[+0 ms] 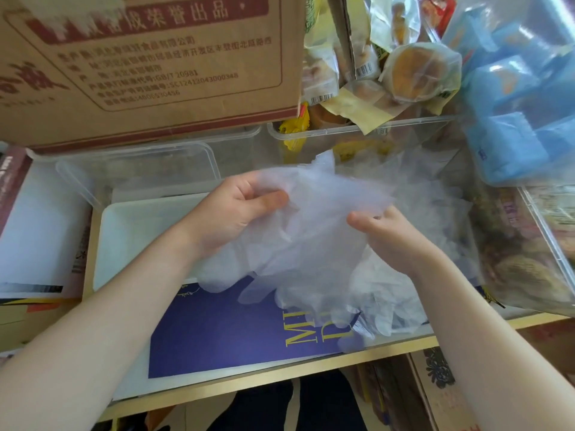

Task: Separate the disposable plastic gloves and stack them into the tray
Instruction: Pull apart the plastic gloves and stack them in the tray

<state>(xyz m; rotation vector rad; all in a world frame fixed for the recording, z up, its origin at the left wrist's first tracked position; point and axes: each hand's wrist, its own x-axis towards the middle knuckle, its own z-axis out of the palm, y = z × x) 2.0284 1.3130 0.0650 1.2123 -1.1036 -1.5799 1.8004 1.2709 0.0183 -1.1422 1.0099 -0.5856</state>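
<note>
Both hands grasp one translucent plastic glove [314,219] just right of the white tray [140,231]: left hand [239,209] pinching its upper edge, right hand [389,234] gripping its right side, above the glove pile [389,293].

Both forearms are bare up to the frame edge, no sleeves, and the left hand [236,209] and right hand [392,237] wear no rings or watch.

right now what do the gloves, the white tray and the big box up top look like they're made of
Gloves: thin translucent plastic film, wrinkled, and the hands show through it. White tray: looks like smooth, matte plastic or foam; hard to tell which. Big box: brown cardboard with red printing.
</note>
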